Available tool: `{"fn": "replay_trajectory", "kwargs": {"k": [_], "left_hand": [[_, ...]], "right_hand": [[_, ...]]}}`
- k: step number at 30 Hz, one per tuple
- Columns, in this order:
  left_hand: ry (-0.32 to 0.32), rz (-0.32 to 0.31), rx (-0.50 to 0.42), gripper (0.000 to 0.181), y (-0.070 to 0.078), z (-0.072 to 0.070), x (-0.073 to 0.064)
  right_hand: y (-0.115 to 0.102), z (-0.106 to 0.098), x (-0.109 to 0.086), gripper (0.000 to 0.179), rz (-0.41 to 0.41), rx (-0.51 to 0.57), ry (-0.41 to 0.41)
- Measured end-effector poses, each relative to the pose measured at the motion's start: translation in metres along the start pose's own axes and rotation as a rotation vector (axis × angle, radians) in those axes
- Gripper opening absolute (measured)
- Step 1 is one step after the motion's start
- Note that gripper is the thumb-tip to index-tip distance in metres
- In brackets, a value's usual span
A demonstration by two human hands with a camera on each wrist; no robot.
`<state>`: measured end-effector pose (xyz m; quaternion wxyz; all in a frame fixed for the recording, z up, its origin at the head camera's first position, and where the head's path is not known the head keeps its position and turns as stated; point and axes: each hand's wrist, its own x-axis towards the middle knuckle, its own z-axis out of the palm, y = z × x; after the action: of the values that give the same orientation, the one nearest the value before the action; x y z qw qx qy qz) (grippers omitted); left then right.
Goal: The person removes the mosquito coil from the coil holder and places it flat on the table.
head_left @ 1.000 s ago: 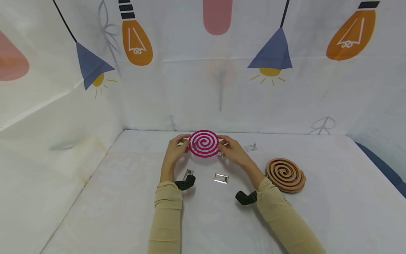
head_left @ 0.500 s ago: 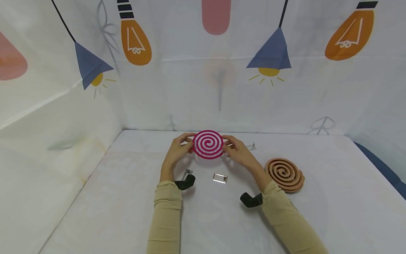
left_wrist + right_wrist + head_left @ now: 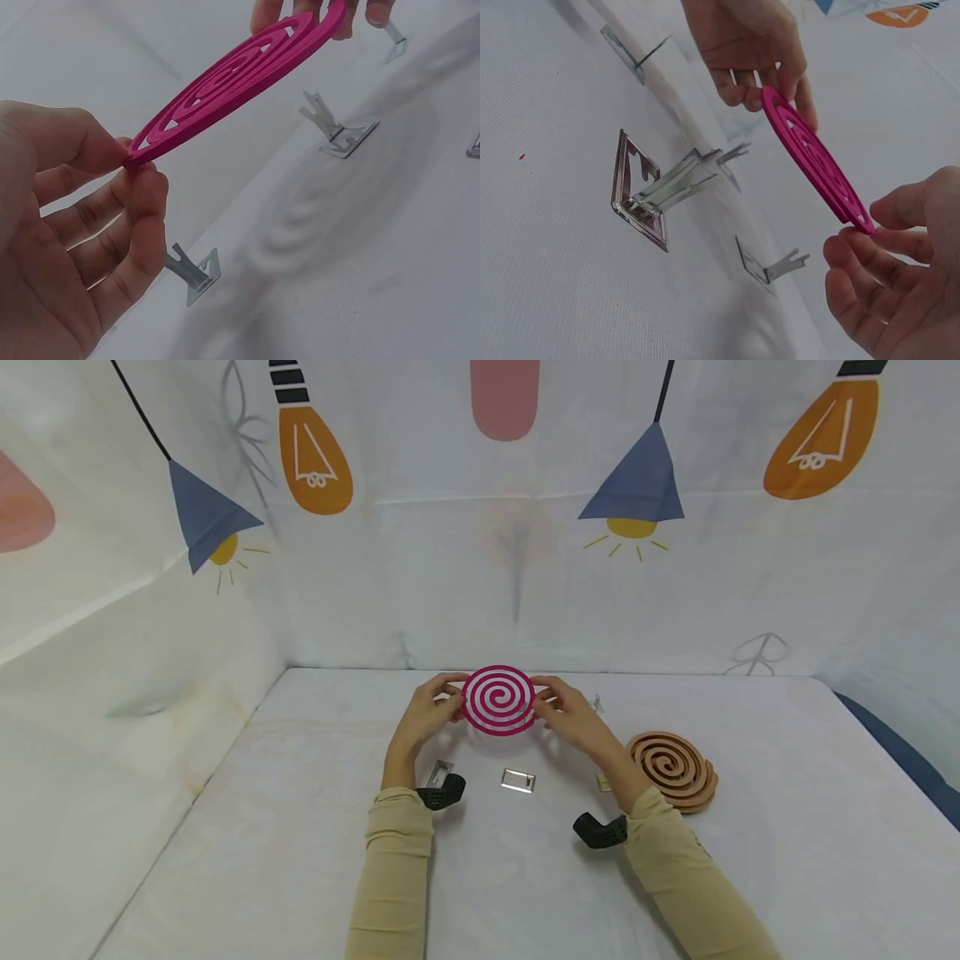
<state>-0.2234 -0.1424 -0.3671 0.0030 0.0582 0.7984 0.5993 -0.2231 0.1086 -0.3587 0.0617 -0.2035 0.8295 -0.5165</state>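
Note:
A pink spiral mosquito coil (image 3: 498,697) is held up above the white table, tilted, at the far middle. My left hand (image 3: 427,717) pinches its left edge between thumb and finger; my right hand (image 3: 568,717) pinches the right edge. In the left wrist view the coil (image 3: 232,86) hangs apart from the table, its shadow below. Under it stands a metal coil stand (image 3: 346,139) with its forked prong raised, and another stand (image 3: 196,277) sits behind my left fingers. The right wrist view shows a nearer metal stand (image 3: 641,196), prong also up.
A stack of brown spiral coils (image 3: 673,770) lies right of my right wrist. Two metal stands, one at the middle (image 3: 519,780) and one by my left wrist (image 3: 440,772), rest nearer me. A small tan piece (image 3: 603,782) shows beside my right forearm. A printed cloth wall rises behind.
Both hands have shifted slightly to the right with the pink mosquito coil held between them. The tan piece beside the right forearm has come into view.

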Motion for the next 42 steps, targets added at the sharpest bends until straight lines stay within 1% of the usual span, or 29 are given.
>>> {"fn": "replay_trajectory", "kwargs": {"k": [1,6,8,11,13,16,18,23,31,36,42], "left_hand": [[-0.004,0.005,0.003,0.036,0.000,0.001,0.000],[-0.024,0.013,0.013,0.035,0.004,0.005,0.000],[-0.046,0.013,0.022,0.036,0.006,0.008,0.000],[-0.098,0.010,0.029,0.037,0.010,0.010,0.001],[-0.131,0.019,0.042,0.038,0.010,0.011,0.003],[-0.163,0.047,0.056,0.039,0.010,0.014,0.005],[-0.170,0.056,0.077,0.038,0.011,0.017,0.005],[-0.165,0.049,0.109,0.036,0.014,0.024,0.002],[-0.111,0.063,0.145,0.030,0.014,0.029,0.000],[-0.093,0.086,0.167,0.028,0.016,0.034,-0.001],[-0.064,0.111,0.207,0.028,0.021,0.044,0.000]], "right_hand": [[-0.005,-0.001,-0.003,0.043,-0.002,-0.008,0.001],[-0.004,-0.005,-0.007,0.041,0.015,-0.029,0.011],[0.007,-0.007,-0.006,0.041,0.020,-0.031,0.019],[0.009,-0.012,-0.008,0.040,0.025,-0.035,0.029],[0.010,-0.015,-0.009,0.040,0.024,-0.035,0.034],[0.011,-0.020,-0.011,0.040,0.027,-0.038,0.039],[0.012,-0.023,-0.012,0.040,0.030,-0.042,0.039],[0.011,-0.029,-0.016,0.038,0.021,-0.050,0.032],[0.013,-0.032,-0.018,0.039,-0.001,-0.084,-0.019],[0.012,-0.035,-0.020,0.039,-0.003,-0.113,-0.011],[0.008,-0.044,-0.023,0.038,-0.002,-0.138,0.004]]}}
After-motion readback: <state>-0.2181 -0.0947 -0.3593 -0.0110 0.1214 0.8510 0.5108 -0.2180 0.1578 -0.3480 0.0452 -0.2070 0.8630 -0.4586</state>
